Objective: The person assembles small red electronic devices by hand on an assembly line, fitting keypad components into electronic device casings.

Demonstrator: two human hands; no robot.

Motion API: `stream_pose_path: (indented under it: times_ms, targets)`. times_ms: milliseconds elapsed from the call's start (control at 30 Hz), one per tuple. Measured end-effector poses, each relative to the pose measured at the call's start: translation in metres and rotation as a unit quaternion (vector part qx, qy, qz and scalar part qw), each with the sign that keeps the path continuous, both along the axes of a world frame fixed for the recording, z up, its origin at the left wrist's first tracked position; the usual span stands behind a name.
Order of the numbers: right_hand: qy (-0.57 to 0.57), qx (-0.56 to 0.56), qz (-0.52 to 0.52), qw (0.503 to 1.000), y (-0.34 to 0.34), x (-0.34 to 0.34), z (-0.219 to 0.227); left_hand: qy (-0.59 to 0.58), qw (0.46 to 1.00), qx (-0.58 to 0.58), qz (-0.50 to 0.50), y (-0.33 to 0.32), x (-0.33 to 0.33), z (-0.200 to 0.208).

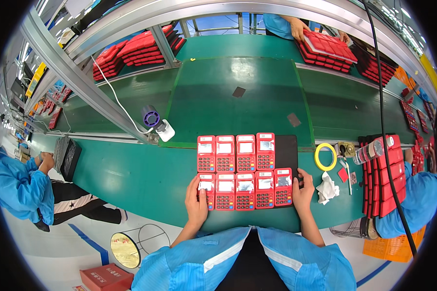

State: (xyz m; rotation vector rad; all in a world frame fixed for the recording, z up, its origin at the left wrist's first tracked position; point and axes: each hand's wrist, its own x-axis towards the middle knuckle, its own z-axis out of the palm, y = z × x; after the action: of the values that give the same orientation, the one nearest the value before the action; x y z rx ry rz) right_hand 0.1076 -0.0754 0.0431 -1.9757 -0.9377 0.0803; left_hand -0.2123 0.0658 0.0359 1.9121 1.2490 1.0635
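Several red handheld keypad devices lie in two rows on a black tray on the green bench in front of me. My left hand rests on the left end of the near row, fingers over the leftmost device. My right hand lies against the right end of that row, touching the rightmost device and the tray's edge. The far row holds fewer devices, leaving bare black tray at its right end.
A yellow tape ring, a crumpled white cloth and a clear plastic bottle sit to the right, beside stacked red devices. A purple-tipped tool in a white holder stands left. Workers in blue sit on both sides; another person's hand reaches red stacks across the belt.
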Motion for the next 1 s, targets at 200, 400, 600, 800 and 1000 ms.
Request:
stream_pose_path:
  times_ms: [200, 400, 600, 800, 1000]
  targets:
    - [-0.008, 0.003, 0.019, 1.0, -0.003, -0.003, 0.0, -0.011, 1.0, -0.012, 0.014, 0.0, -0.002, 0.0]
    - [0.008, 0.038, 0.044, 0.998, -0.006, -0.009, -0.001, -0.031, 0.999, -0.036, 0.026, 0.001, -0.011, 0.004]
    - [0.01, 0.011, 0.099, 0.995, -0.006, -0.033, 0.003, -0.027, 0.998, -0.031, 0.049, 0.003, -0.04, 0.0]
    - [0.035, -0.006, 0.17, 0.985, 0.005, -0.068, 0.011, -0.065, 0.994, -0.035, 0.076, 0.025, -0.094, -0.013]
    - [0.125, -0.054, 0.269, 0.954, 0.02, -0.113, 0.018, -0.056, 0.993, -0.021, 0.104, 0.054, -0.159, -0.015]
